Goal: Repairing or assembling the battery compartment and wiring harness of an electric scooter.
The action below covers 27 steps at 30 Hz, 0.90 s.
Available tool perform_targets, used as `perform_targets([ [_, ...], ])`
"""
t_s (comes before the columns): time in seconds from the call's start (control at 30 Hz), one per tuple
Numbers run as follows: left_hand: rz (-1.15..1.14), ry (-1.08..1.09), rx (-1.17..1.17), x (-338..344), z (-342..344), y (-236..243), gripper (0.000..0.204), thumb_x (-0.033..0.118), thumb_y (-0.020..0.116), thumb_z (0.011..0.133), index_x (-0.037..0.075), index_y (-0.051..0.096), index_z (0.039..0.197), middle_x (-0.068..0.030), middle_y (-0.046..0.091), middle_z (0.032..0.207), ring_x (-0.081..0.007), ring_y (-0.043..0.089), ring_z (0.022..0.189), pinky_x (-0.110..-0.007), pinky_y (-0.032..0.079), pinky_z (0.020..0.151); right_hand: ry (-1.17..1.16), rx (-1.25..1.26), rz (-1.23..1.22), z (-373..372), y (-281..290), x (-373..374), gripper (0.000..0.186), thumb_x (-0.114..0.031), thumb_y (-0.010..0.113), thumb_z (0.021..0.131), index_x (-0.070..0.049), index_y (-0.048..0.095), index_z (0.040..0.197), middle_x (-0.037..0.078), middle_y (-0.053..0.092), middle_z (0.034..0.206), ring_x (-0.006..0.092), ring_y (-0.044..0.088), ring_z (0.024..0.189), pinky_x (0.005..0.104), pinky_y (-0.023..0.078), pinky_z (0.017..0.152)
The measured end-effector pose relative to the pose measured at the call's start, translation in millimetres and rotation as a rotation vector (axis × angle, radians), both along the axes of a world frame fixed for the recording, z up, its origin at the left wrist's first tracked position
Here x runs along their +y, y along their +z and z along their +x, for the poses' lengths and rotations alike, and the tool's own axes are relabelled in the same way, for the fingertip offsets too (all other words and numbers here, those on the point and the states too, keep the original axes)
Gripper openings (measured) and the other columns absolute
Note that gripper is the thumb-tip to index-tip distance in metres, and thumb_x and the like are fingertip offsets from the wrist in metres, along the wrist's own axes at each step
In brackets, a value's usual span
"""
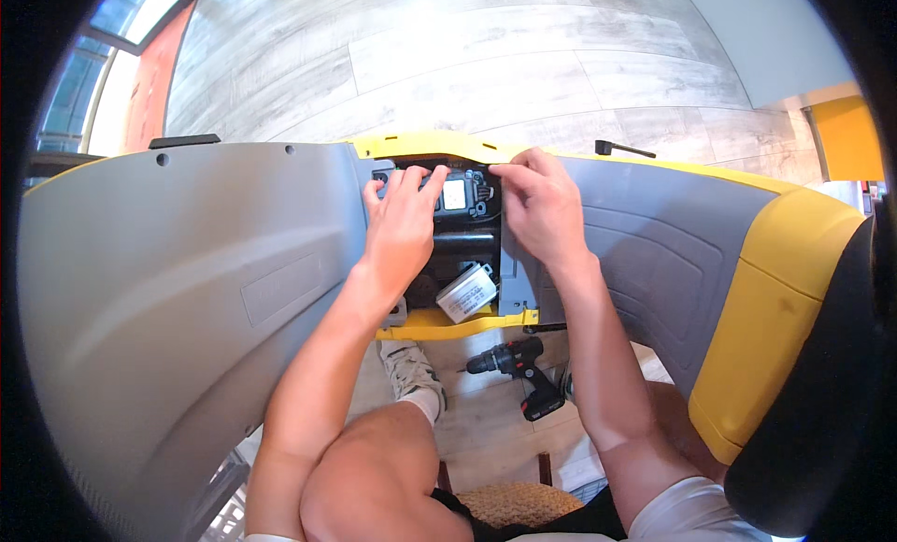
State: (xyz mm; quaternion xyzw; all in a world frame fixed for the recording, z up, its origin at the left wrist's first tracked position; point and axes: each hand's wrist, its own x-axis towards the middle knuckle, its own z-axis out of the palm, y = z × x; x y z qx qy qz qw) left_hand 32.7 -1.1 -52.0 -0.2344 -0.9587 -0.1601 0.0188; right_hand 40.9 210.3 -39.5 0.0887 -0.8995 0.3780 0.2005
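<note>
A black plastic module with a white label (455, 195) lies at the far end of the open compartment in a grey and yellow scooter body (448, 331). My left hand (402, 215) bends its fingers over the module's left part and grips it from above. My right hand (544, 210) is at the compartment's far right edge, thumb and forefinger pinched together beside the module. Whatever sits between those fingertips is too small to make out. A silver labelled box (466, 292) rests tilted at the compartment's near end, apart from both hands. A dark bar (464, 241) crosses between module and box.
Below the body, a black cordless drill (523, 366) stands near my shoe (411, 369). Wide grey panels (187, 234) extend left and right of the compartment. A black seat (804, 392) rises at the right. Beyond lies a wood-look floor (448, 65).
</note>
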Motion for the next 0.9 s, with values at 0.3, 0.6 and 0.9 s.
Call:
perform_targets([
  [0.3,-0.188,0.016,0.059,8,3,3,0.064,-0.006,0.059,0.079,0.008,0.051,0.141,-0.0103,0.054,0.125,-0.0269,0.051,0.121,-0.052,0.035,0.102,-0.104,0.057,0.269,2,-4,4,0.022,-0.007,0.069,0.076,-0.01,0.078,0.095,0.014,0.06,0.129,0.0384,0.05,0.121,0.0498,0.038,0.104],
  [0.6,-0.147,0.056,-0.062,10,-1,10,0.066,-0.01,0.063,0.076,0.007,0.054,0.139,-0.01,0.056,0.122,-0.026,0.051,0.122,-0.053,0.033,0.105,0.062,-0.009,0.324,-9,-9,4,0.024,-0.01,0.066,0.076,-0.011,0.077,0.097,0.012,0.057,0.135,0.0352,0.049,0.125,0.0534,0.034,0.105],
  [0.9,-0.13,0.061,-0.082,11,0,14,0.065,-0.012,0.062,0.076,0.008,0.054,0.138,-0.0106,0.056,0.124,-0.0267,0.051,0.123,-0.052,0.033,0.105,0.075,-0.025,0.385,-8,-10,1,0.024,-0.014,0.067,0.075,-0.015,0.078,0.096,0.009,0.058,0.13,0.0305,0.05,0.121,0.0535,0.034,0.104],
])
